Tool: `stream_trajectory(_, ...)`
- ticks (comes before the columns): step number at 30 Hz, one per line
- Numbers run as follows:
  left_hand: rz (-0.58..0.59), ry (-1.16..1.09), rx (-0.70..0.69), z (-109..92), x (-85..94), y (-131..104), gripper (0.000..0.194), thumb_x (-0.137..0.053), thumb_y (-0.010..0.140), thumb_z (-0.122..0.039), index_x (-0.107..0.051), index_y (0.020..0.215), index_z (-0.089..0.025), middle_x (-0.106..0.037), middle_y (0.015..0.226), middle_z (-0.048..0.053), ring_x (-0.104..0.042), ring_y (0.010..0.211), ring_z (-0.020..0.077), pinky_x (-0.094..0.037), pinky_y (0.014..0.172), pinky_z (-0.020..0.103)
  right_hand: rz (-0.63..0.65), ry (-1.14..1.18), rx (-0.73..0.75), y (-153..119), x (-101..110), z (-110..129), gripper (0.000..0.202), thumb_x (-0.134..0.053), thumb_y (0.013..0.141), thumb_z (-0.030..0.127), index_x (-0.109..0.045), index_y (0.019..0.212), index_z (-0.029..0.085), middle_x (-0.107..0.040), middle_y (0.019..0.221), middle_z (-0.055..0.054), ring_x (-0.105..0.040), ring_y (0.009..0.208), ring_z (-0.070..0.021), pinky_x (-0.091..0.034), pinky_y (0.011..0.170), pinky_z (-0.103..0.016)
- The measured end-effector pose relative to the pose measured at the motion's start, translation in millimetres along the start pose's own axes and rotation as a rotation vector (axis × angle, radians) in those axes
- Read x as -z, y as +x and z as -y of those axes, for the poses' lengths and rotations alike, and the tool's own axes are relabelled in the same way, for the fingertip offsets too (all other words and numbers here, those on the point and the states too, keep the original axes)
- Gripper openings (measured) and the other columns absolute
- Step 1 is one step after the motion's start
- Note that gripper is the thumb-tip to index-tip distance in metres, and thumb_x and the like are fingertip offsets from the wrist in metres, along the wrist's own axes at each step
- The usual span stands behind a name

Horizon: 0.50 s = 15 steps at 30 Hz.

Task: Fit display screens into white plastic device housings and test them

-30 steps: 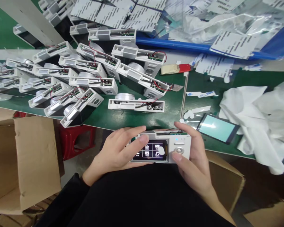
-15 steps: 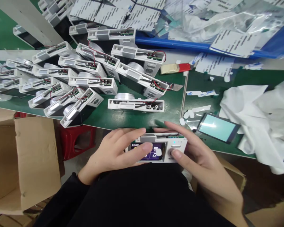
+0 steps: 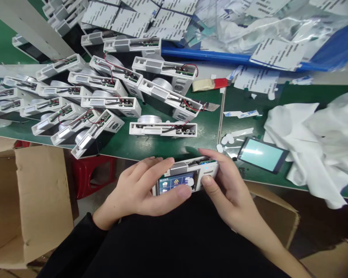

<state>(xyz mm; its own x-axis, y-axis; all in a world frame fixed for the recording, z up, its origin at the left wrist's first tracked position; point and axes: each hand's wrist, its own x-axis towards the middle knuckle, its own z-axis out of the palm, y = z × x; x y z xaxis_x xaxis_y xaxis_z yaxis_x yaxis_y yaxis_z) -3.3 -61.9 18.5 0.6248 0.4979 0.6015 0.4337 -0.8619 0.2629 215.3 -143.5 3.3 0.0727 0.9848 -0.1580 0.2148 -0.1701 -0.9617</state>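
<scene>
A white digital camera [image 3: 178, 181] with its top cover off is held between my hands, close to my body at the table's front edge. Its screen is lit with a menu of icons, and a small white round sticker lies on it. My left hand [image 3: 145, 189] grips the left end, thumb along the lower part of the screen. Around the right end is my right hand [image 3: 229, 185], its thumb by the buttons and its index finger behind the top. Just beyond lies another open camera [image 3: 163, 130], lens facing away.
Several similar cameras [image 3: 104, 102] crowd the left of the green table [image 3: 118, 148]. A brush with a red handle [image 3: 210, 83], a blade [image 3: 211, 107], a screen panel [image 3: 262, 154] and white cloth [image 3: 295, 127] lie to the right. Cardboard boxes [image 3: 43, 204] and a red stool [image 3: 92, 173] stand below.
The held camera has tilted, its right end rising, and shifted slightly left. The screen's icons have changed. My right thumb has moved up and left from the round button.
</scene>
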Motion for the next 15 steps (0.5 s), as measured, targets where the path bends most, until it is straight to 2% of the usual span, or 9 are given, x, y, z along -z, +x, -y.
stream_trajectory(2,0.007,-0.030,0.010,2,0.1,0,0.052,-0.077,0.092,-0.028,-0.054,0.139,-0.026,-0.078,0.115,0.008,-0.076,0.095,0.0218,-0.066,0.090,0.037,0.068,0.075,-0.022,-1,6,1,0.053,-0.056,0.107,0.039,-0.043,0.159,0.042,-0.058,0.153,-0.004,-0.063,0.133,-0.0258,-0.055,0.112,-0.046)
stream_trajectory(4,0.002,-0.053,0.011,1,0.4,0,0.053,-0.079,0.090,-0.025,-0.055,0.137,-0.024,-0.078,0.116,0.009,-0.075,0.097,0.0216,-0.065,0.093,0.037,0.152,0.170,-0.053,-1,11,4,0.059,-0.054,0.108,0.038,-0.035,0.163,0.047,-0.059,0.153,-0.002,-0.064,0.132,-0.0240,-0.056,0.112,-0.045)
stream_trajectory(5,-0.004,-0.056,0.011,0,0.0,0,0.052,-0.079,0.090,-0.026,-0.055,0.136,-0.024,-0.077,0.116,0.009,-0.075,0.097,0.0216,-0.065,0.092,0.037,0.167,0.199,-0.067,-1,12,5,0.058,-0.054,0.108,0.038,-0.036,0.162,0.048,-0.061,0.150,-0.002,-0.066,0.127,-0.0233,-0.058,0.109,-0.044)
stream_trajectory(9,-0.061,-0.015,0.010,-4,-4.9,-1,0.049,-0.080,0.090,-0.040,-0.057,0.132,-0.030,-0.076,0.115,0.006,-0.074,0.096,0.0211,-0.067,0.082,0.034,0.018,0.171,-0.039,1,4,6,0.042,-0.060,0.105,0.036,-0.056,0.147,0.043,-0.068,0.131,-0.003,-0.071,0.106,-0.0205,-0.062,0.094,-0.035)
stream_trajectory(11,-0.075,0.007,0.016,-3,-6.9,-1,0.046,-0.079,0.091,-0.043,-0.058,0.130,-0.031,-0.075,0.113,0.005,-0.074,0.095,0.0212,-0.066,0.077,0.032,-0.041,0.143,-0.004,2,0,4,0.038,-0.060,0.105,0.034,-0.059,0.143,0.041,-0.067,0.125,-0.004,-0.070,0.103,-0.0200,-0.062,0.091,-0.033)
stream_trajectory(13,-0.051,0.009,0.004,0,-6.8,0,0.043,-0.080,0.090,-0.037,-0.058,0.127,-0.029,-0.075,0.114,0.006,-0.074,0.096,0.0217,-0.067,0.079,0.033,-0.033,0.112,0.009,2,-1,3,0.041,-0.059,0.106,0.035,-0.056,0.147,0.040,-0.065,0.133,-0.005,-0.068,0.112,-0.0220,-0.059,0.099,-0.037)
stream_trajectory(15,-0.032,0.000,-0.022,4,-5.3,1,0.039,-0.080,0.089,-0.030,-0.058,0.122,-0.027,-0.075,0.115,0.007,-0.074,0.096,0.0220,-0.067,0.083,0.035,0.038,0.085,0.000,3,0,4,0.050,-0.056,0.107,0.037,-0.046,0.156,0.041,-0.059,0.145,-0.005,-0.063,0.127,-0.0252,-0.054,0.110,-0.043)
